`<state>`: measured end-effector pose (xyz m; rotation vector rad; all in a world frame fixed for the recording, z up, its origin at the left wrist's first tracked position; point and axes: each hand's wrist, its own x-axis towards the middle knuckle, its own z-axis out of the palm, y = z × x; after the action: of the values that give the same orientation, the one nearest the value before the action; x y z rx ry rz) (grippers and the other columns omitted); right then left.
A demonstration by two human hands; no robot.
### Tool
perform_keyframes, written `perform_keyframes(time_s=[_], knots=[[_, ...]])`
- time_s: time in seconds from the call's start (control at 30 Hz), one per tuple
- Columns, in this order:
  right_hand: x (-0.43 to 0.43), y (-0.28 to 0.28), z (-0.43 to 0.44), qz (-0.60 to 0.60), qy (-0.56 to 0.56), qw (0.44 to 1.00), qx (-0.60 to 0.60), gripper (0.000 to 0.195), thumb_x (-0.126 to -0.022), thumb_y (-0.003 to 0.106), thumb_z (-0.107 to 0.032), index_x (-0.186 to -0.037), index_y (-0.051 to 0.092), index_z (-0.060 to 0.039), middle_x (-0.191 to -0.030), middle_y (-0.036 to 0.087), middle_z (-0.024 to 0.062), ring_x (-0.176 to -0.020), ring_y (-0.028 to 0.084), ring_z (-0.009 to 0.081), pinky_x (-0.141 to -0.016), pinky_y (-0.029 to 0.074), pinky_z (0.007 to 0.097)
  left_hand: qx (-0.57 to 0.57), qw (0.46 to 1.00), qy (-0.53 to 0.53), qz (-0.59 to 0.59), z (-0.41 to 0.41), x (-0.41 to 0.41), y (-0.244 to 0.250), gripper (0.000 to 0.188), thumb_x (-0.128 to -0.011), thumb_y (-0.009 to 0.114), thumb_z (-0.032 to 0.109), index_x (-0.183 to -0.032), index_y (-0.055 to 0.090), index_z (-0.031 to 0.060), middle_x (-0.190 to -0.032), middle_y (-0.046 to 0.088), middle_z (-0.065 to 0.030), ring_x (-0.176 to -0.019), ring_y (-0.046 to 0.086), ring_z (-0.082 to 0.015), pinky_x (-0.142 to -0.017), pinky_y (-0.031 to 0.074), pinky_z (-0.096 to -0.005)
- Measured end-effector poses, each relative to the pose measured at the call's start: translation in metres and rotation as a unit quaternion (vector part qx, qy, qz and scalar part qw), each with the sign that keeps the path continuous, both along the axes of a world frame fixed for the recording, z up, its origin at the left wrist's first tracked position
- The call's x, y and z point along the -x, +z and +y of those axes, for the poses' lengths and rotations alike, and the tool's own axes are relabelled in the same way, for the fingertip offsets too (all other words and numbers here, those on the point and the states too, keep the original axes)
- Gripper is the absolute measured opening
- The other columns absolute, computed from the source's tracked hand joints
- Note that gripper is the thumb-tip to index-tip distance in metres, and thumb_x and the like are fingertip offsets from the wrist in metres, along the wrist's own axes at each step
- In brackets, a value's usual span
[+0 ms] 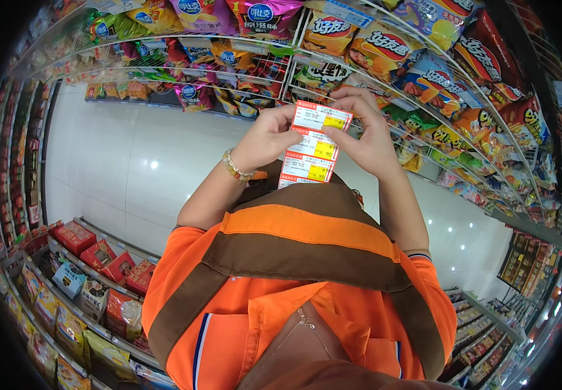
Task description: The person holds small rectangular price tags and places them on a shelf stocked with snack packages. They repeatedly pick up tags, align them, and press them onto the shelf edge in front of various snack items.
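Observation:
A strip of printed paper price labels (311,146), red and white with yellow patches, hangs between my hands in front of the brown and orange apron (310,219). My left hand (281,131) pinches its left edge near the upper end, thumb on the printed face. On the other side, my right hand (359,124) grips the upper right part, its thumb lying over the top label. The strip's lower end passes behind the apron's top edge. A beaded bracelet (237,165) circles my left wrist.
Wire shelves of bagged chips (383,48) rise just beyond my hands and curve down the right. Red boxes (74,236) and bagged snacks (69,331) fill racks at the lower left. More shelving (481,336) stands at the lower right, with pale floor tiles (154,156) between.

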<state>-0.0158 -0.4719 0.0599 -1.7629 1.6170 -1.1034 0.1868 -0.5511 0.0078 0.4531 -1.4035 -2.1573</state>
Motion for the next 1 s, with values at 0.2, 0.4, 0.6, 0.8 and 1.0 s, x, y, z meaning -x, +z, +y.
perform_keyframes(time_s=[0.2, 0.4, 0.6, 0.8, 1.0], knots=[[-0.003, 0.0, 0.002, -0.019, 0.01, 1.0, -0.015, 0.032, -0.073, 0.078, -0.013, -0.1, 0.062, -0.0055, -0.118, 0.057, 0.01, -0.117, 0.051, 0.0284, -0.1, 0.04, 0.0403, 0.002, 1.0, 0.003, -0.014, 0.0, -0.001, -0.001, 0.029, -0.088, 0.057, -0.002, -0.117, 0.059, -0.0054, -0.106, 0.068, -0.0076, -0.092, 0.065, -0.0097, -0.078, 0.053, -0.026], [-0.003, -0.001, 0.002, -0.01, 0.035, 0.999, -0.002, 0.035, -0.073, 0.077, -0.012, -0.103, 0.061, -0.0052, -0.119, 0.057, 0.0102, -0.118, 0.05, 0.0293, -0.103, 0.037, 0.0409, -0.003, 1.0, 0.01, -0.016, 0.0, 0.0, -0.003, 0.027, -0.09, 0.057, -0.002, -0.116, 0.059, -0.0057, -0.106, 0.068, -0.0082, -0.092, 0.065, -0.0101, -0.077, 0.053, -0.0264], [-0.001, 0.001, 0.003, 0.003, 0.036, 0.999, -0.001, 0.036, -0.073, 0.077, -0.013, -0.104, 0.061, -0.0053, -0.118, 0.057, 0.0102, -0.118, 0.05, 0.0297, -0.104, 0.036, 0.0409, 0.004, 1.0, 0.004, -0.025, -0.002, 0.003, -0.004, 0.027, -0.089, 0.055, -0.003, -0.116, 0.059, -0.0057, -0.105, 0.068, -0.0079, -0.091, 0.065, -0.0097, -0.077, 0.054, -0.0262], [-0.002, 0.003, 0.001, 0.091, 0.029, 0.995, 0.024, 0.029, -0.075, 0.077, -0.015, -0.1, 0.064, -0.0068, -0.109, 0.06, 0.0075, -0.109, 0.054, 0.0259, -0.095, 0.038, 0.0394, 0.079, 0.994, 0.019, -0.071, 0.0, 0.011, -0.007, 0.03, -0.086, 0.052, -0.002, -0.116, 0.059, -0.0047, -0.1, 0.068, -0.0079, -0.087, 0.065, -0.0112, -0.075, 0.052, -0.028], [-0.006, 0.01, 0.003, 0.14, 0.054, 0.988, 0.025, 0.009, -0.082, 0.067, -0.015, -0.084, 0.065, -0.0065, -0.079, 0.062, 0.0064, -0.087, 0.058, 0.0256, -0.086, 0.036, 0.0396, 0.318, 0.923, -0.047, -0.211, 0.002, 0.02, 0.009, 0.034, -0.092, 0.055, 0.002, -0.125, 0.057, -0.0016, -0.088, 0.064, -0.0054, -0.08, 0.061, -0.0089, -0.069, 0.05, -0.026]])
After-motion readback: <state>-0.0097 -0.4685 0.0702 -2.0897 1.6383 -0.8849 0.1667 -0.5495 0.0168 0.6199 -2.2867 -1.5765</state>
